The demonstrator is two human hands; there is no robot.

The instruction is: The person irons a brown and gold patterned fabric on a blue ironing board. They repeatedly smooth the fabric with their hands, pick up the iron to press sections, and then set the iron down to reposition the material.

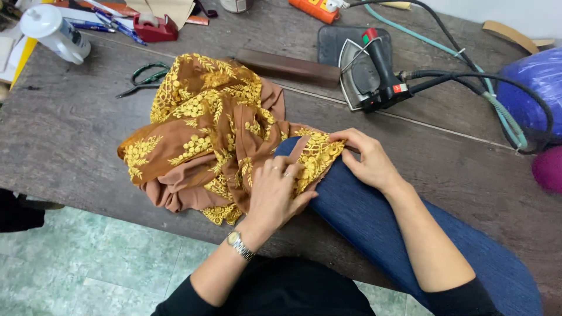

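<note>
A brown fabric with yellow embroidered leaves and discs point(205, 129) lies bunched on the dark wooden table point(70, 134). One end of it is drawn over the tip of a long blue padded pressing board point(374, 228) that runs toward me. My left hand point(274, 193), with rings and a wristwatch, presses flat on the fabric on the board's left side. My right hand point(366, 158) pinches the embroidered edge at the board's far side.
A black iron point(372, 73) rests on a dark mat behind the fabric, with hoses trailing right. A wooden block point(287, 65), green-handled scissors point(143, 79), a red tape dispenser point(155, 28), pens, a white spray bottle point(52, 32) and blue and magenta bundles point(541, 88) surround it.
</note>
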